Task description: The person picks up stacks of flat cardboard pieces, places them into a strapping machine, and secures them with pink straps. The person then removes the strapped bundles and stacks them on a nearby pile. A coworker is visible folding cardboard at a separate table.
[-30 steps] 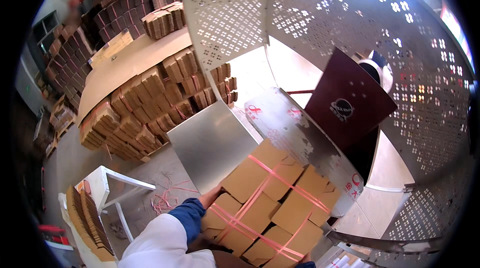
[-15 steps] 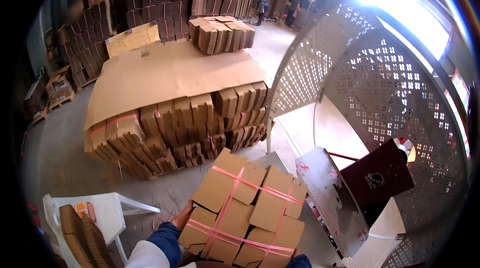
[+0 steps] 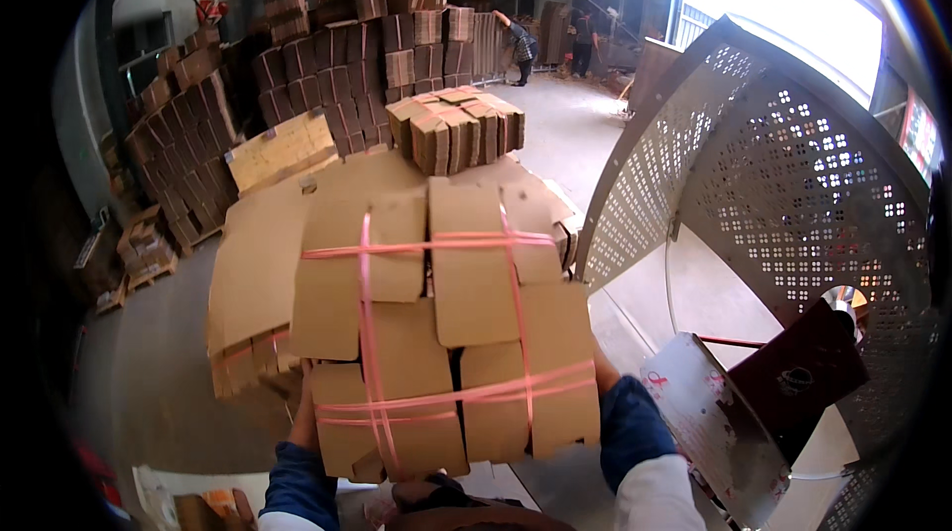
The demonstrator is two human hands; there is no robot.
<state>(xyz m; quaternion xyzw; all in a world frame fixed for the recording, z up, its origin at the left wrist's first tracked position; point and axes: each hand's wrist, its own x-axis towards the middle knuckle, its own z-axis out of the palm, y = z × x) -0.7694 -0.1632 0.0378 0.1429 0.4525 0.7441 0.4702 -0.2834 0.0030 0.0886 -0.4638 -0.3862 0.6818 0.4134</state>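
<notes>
Between my two hands I hold a bundle of flat cardboard cartons (image 3: 402, 343), bound crosswise with pink strapping. My left hand (image 3: 305, 419) grips its left side; my right hand (image 3: 603, 370) grips the right side. The fingers of both are mostly hidden by the cardboard. The bundle is raised in front of me and covers much of the large stack behind it. That stack has a brown cardboard sheet (image 3: 260, 263) on top, and a second strapped bundle (image 3: 451, 134) sits at its far end.
To the right stands a perforated metal guard (image 3: 754, 184) beside a metal machine part (image 3: 709, 422) and a dark red panel (image 3: 803, 372). A white stool (image 3: 164, 486) is at lower left. Tall carton stacks (image 3: 327, 65) line the back, where two people (image 3: 523, 50) stand.
The bundle has been lifted up and away from me, over the large stack's near side. My right hand and forearm have come into view. The whole view has shifted.
</notes>
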